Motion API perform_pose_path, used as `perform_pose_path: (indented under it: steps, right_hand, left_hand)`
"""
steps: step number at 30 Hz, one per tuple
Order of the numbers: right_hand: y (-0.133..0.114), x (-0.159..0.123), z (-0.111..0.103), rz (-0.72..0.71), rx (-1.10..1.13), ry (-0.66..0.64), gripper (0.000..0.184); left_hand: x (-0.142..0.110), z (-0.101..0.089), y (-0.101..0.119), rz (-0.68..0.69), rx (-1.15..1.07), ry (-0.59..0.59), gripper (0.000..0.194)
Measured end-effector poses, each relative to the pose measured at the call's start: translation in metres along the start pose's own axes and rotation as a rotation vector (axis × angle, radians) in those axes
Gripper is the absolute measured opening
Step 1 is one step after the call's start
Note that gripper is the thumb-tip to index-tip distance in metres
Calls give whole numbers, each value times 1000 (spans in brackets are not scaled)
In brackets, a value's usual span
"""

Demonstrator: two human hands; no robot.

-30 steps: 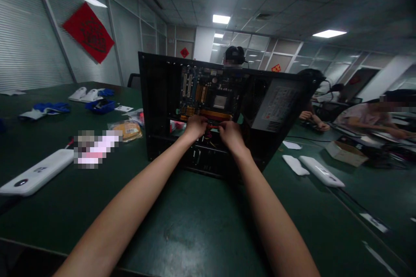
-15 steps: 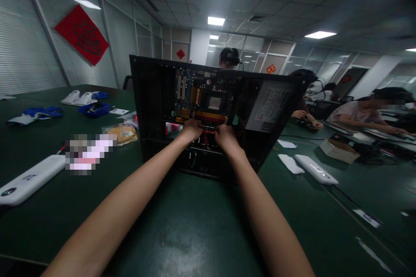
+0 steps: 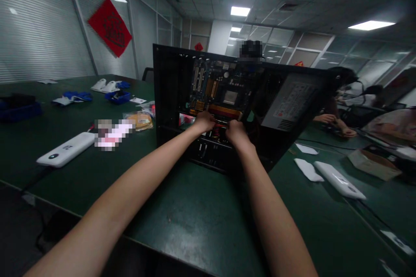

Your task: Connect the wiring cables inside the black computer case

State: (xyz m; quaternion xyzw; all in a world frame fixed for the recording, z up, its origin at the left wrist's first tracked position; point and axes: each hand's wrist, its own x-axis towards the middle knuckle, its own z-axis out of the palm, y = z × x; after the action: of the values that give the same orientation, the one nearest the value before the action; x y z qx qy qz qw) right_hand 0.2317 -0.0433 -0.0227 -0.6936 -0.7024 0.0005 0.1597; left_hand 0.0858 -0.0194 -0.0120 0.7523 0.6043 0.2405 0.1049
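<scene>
An open black computer case (image 3: pixel 169 95) stands on the green table (image 3: pixel 195 216), its inside facing me. A motherboard (image 3: pixel 221 91) is mounted in it, and a grey power supply (image 3: pixel 292 106) sits at its right. My left hand (image 3: pixel 204 122) and my right hand (image 3: pixel 237 133) are both inside the case, just under the motherboard's lower edge. Their fingers are curled together around a red part (image 3: pixel 221 126) between them. What exactly that part is, I cannot make out.
A white device (image 3: pixel 66 150) lies left of the case, with a packet (image 3: pixel 141 120), blue trays and gloves (image 3: pixel 76 96) further back. Two white devices (image 3: pixel 338 179) lie to the right. Other people sit at the right side and behind the case.
The view has swung left, so the case and my hands sit further right in the picture. My hands stay at the same spot inside the case.
</scene>
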Motion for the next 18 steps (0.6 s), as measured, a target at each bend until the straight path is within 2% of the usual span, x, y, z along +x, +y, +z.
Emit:
perform_pose_path:
  steps: [3, 9, 14, 18]
  right_hand:
    - [1, 1, 2, -13, 9, 16, 33]
    - [2, -2, 2, -13, 12, 15, 32]
    - [3, -2, 1, -13, 16, 50, 32]
    - [2, -2, -1, -9, 32, 61, 30]
  left_hand:
    - [-2, -2, 1, -16, -12, -5, 32]
    - [-5, -2, 2, 5, 47, -92, 28]
    - [-3, 0, 1, 79, 67, -5, 30]
    - [-1, 1, 2, 66, 66, 22, 31]
